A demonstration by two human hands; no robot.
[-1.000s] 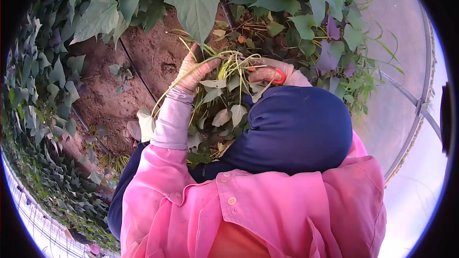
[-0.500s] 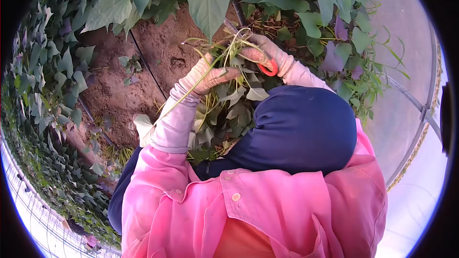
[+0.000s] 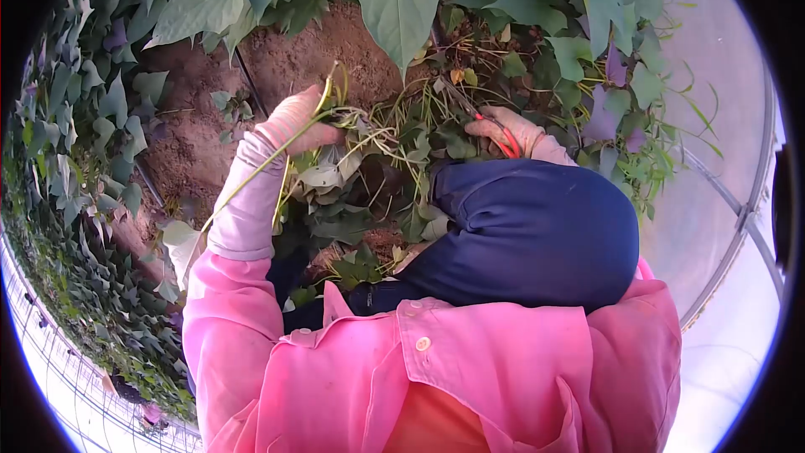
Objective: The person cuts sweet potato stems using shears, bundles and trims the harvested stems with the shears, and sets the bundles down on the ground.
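My left hand (image 3: 298,122), in what looks like a pale work glove, is closed around several cut leafy vines (image 3: 362,124). One long stem runs back over my forearm to a pale leaf (image 3: 181,247), and wilted leaves hang below the fingers. To the right, my right hand (image 3: 513,127) grips red-handled scissors (image 3: 508,146). Their dark blades point up and left, into the thin stems (image 3: 436,105) near the ground. Whether the blades touch a stem is hard to make out.
Broad green leaves (image 3: 398,0) hang in front of me. Brown soil (image 3: 201,109) with a dark hose (image 3: 249,80) lies to the left, beside dense vines (image 3: 54,176). My bent knee (image 3: 537,226) rises close under my right hand. A translucent sheet wall (image 3: 713,75) stands at right.
My hands have moved apart. The left has gone left and slightly down with the vines; the right has shifted right and down with the scissors, whose blades now show.
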